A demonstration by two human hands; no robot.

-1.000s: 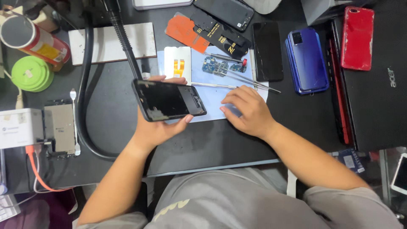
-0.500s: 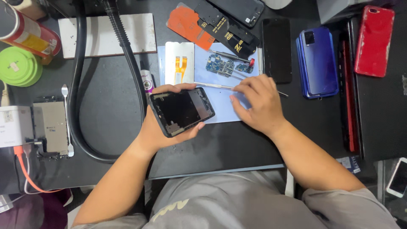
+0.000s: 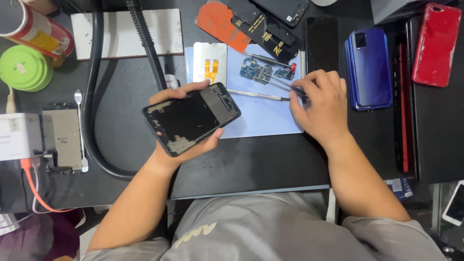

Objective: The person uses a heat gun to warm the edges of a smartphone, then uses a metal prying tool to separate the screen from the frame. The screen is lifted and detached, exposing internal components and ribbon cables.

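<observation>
My left hand (image 3: 166, 157) holds a black phone body (image 3: 188, 118) tilted above the dark table, open side up, thumb on its far edge. My right hand (image 3: 321, 106) rests on the right edge of a pale blue mat (image 3: 261, 118), its fingertips pinched on thin metal tweezers (image 3: 282, 88). A slim metal tool (image 3: 256, 94) lies on the mat, its tip by my thumb. A small circuit board (image 3: 256, 72) and a silver plate with an orange flex cable (image 3: 210, 63) lie at the mat's far edge.
A black phone (image 3: 323, 46), a blue phone (image 3: 369, 67) and a red phone (image 3: 437, 43) lie to the right. An orange card (image 3: 220, 21) is at the back. A thick black hose (image 3: 94, 121), white box (image 3: 17, 135), green disc (image 3: 24, 67) and can (image 3: 34, 31) stand at left.
My left hand has turned and tilted the phone body more to the left. My right hand has slid right along the mat and closed its fingertips on the tweezers.
</observation>
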